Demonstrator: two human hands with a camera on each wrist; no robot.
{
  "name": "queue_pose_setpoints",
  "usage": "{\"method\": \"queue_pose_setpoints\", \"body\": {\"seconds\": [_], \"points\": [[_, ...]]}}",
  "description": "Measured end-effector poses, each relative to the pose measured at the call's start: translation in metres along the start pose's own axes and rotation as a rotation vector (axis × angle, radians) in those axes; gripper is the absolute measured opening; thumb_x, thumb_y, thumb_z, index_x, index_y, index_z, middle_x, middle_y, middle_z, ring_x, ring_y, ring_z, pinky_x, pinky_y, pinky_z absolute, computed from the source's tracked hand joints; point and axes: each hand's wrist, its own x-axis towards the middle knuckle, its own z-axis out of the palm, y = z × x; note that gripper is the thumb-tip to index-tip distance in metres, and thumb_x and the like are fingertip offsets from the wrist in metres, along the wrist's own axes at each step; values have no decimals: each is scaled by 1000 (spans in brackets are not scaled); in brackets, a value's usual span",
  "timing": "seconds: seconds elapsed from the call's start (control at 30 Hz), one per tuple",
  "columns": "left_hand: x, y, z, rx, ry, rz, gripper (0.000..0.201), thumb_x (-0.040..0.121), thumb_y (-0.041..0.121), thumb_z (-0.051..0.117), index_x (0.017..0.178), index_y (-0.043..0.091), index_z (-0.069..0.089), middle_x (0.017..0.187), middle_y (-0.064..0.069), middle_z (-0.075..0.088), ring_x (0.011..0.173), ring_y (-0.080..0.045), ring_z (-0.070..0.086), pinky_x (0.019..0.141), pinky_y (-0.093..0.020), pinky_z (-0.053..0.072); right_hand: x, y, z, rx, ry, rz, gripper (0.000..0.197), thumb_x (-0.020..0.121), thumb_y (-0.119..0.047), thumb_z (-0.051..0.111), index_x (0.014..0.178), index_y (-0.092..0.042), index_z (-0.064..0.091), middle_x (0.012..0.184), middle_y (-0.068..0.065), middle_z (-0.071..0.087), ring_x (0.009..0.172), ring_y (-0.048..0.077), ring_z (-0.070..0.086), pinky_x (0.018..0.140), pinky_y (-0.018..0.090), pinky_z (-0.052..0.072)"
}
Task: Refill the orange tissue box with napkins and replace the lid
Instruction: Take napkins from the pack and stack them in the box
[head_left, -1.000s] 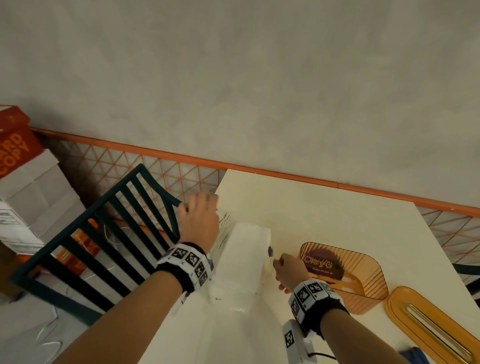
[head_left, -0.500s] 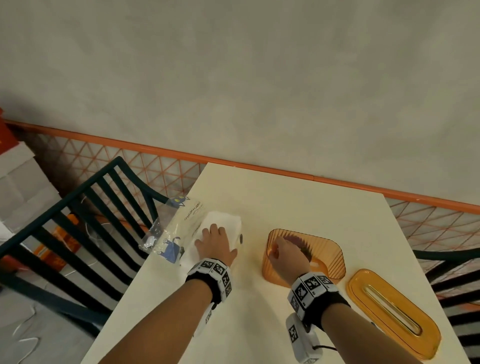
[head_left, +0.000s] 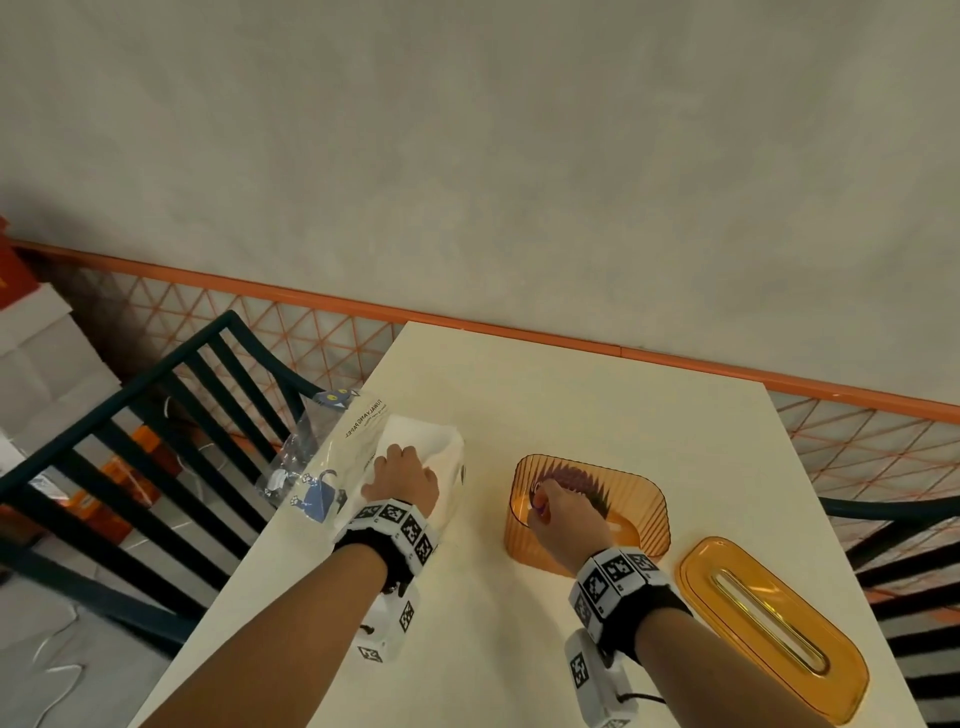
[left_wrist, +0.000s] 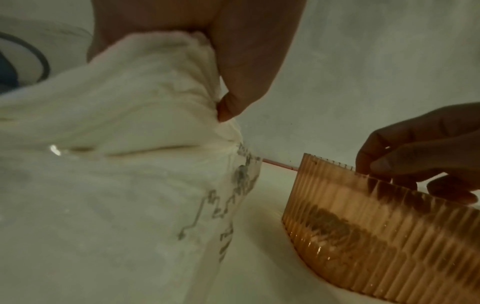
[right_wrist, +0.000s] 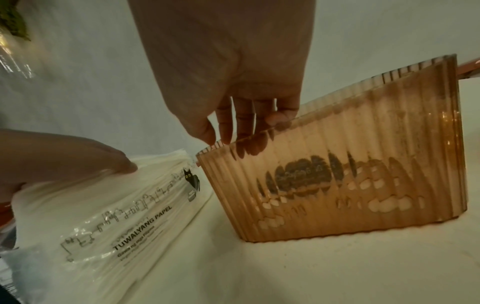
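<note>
A pack of white napkins in a clear printed wrapper lies at the table's left edge. My left hand grips the napkins from above; in the left wrist view the thumb digs into the bunched napkins. The ribbed orange tissue box stands open to the right of the pack, with a dark label inside. My right hand holds its near left rim, with fingers hooked over the box wall. The orange lid lies flat, slot up, at the right.
The cream table ends at a grey wall with an orange rail. A dark slatted chair stands off the left edge, another chair at the right. Cardboard boxes sit on the floor at the far left.
The left hand has laid the pack down on the table and now grips the napkins. The right hand left the pack and took hold of the orange box's rim.
</note>
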Motion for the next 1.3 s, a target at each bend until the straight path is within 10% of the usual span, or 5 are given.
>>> {"method": "queue_pose_setpoints", "body": {"seconds": [0.37, 0.7, 0.87, 1.2, 1.3], "points": [[-14, 3, 18, 432, 75, 109, 40, 88, 0, 50, 126, 7, 37, 126, -10, 43, 115, -28, 50, 87, -47, 52, 1, 1, -2, -6, -24, 5, 18, 91, -26, 49, 106, -15, 52, 89, 0, 60, 74, 15, 54, 60, 21, 43], [-19, 2, -9, 477, 128, 192, 35, 93, 2, 42, 128, 5, 36, 125, -9, 51, 103, -22, 65, 79, -29, 53, -2, 6, -11, 48, -59, -90, 20, 91, -18, 48, 108, -11, 55, 103, 5, 63, 84, 13, 52, 76, 23, 45], [-24, 4, -50, 293, 241, 264, 31, 93, 4, 37, 124, 6, 41, 117, -10, 59, 97, -32, 65, 72, -38, 51, 2, 6, -31, 175, -71, -88, 21, 95, -17, 45, 109, -8, 56, 91, 3, 62, 75, 13, 54, 59, 11, 39], [-64, 47, -78, 142, 437, 608, 30, 95, 18, 40, 123, 10, 48, 111, -6, 61, 85, -29, 65, 63, -31, 45, 2, -38, -93, 1328, -222, 202, 63, 92, -62, 24, 125, -12, 42, 104, 25, 68, 72, 36, 69, 61, 37, 56], [-67, 48, -69, 149, 503, 856, 28, 72, 17, 73, 98, 14, 65, 82, 1, 68, 60, -14, 65, 42, -20, 41, 2, -35, -112, 1424, -272, 284, 58, 93, -54, 38, 126, -6, 38, 108, 23, 64, 75, 35, 70, 60, 38, 56]]}}
